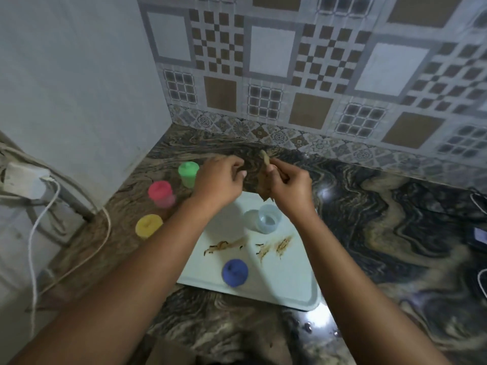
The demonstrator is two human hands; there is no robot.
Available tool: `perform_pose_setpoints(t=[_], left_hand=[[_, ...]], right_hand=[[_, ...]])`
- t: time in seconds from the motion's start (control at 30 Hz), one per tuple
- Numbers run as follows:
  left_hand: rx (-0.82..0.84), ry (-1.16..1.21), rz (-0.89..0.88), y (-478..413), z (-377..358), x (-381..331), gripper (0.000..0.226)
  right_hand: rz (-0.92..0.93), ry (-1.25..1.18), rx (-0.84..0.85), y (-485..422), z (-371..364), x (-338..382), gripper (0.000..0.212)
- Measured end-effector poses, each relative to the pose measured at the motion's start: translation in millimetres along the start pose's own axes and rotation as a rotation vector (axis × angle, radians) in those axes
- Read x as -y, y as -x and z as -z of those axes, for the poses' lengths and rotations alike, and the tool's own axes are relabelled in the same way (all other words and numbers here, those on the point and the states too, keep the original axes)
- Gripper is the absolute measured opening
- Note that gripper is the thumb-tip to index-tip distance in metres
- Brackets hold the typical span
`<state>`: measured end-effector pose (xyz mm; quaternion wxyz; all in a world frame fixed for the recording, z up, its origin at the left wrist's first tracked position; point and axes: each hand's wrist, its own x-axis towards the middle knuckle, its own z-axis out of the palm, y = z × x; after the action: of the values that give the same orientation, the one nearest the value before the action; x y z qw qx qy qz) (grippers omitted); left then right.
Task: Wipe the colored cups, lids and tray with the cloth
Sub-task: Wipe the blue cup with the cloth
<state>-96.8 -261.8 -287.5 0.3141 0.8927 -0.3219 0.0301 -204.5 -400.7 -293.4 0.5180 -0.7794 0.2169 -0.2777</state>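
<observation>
Our right hand (pixel 287 185) pinches the brown cloth (pixel 264 188) over the far edge of the tray (pixel 303 302). Our left hand (pixel 218 180) curls beside it, and we cannot tell if it holds too. We think the tray is stiff, so hold its rim. The blue cup (pixel 234 272) by the near edge looks light and tippy. The cloth is soft, so bunch it.

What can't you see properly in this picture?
All in the head view:
1. The cloth: mostly covered by the right hand pinching it, and its brown blends into the counter.
2. The left hand: fingers curl away, so whether it holds the cloth is unclear.
3. The tray: far edge hidden behind both hands.
4. The pink cup: blurred.
5. The white cable: cut off by the right edge.
</observation>
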Motion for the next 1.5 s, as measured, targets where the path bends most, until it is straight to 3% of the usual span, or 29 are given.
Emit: perform_pose_setpoints(t=[0.13,0.33,0.6,0.87,1.07,1.27,1.43,1.5], left_hand=[[0.125,-0.083,-0.033,34.9,-31.7,-17.7,0.035],[0.302,-0.237,-0.072,67.8,-75.6,-21.4,0.039],[0.261,-0.295,-0.019,78.7,-108.1,-8.5,0.023],[0.228,-0.155,0.014,69.7,-103.8,-3.3,0.012],[0.357,0.230,0.113,56.7,-49.4,-19.3,0.005],[0.237,0.391,0.117,59.2,14.0,-40.4,0.006],[0.108,0.527,0.124,65.1,50.4,-57.3,0.005],[0.080,0.561,0.118,67.0,62.0,-61.0,0.007]], right_hand=[[-0.077,0.050,-0.019,26.4,31.4,-25.2,0.037],[-0.121,0.173,-0.059,64.3,54.1,-58.6,0.034],[-0.165,0.178,0.011,84.0,53.9,-82.7,0.027],[-0.230,0.117,0.052,81.9,49.3,-92.0,0.024],[-0.249,-0.074,0.046,74.0,43.8,-72.7,0.026],[-0.156,-0.258,0.127,87.4,37.8,-34.6,0.025],[-0.091,-0.356,0.182,104.4,31.4,-5.2,0.055],[-0.026,-0.312,0.204,109.5,29.4,4.3,0.076]])
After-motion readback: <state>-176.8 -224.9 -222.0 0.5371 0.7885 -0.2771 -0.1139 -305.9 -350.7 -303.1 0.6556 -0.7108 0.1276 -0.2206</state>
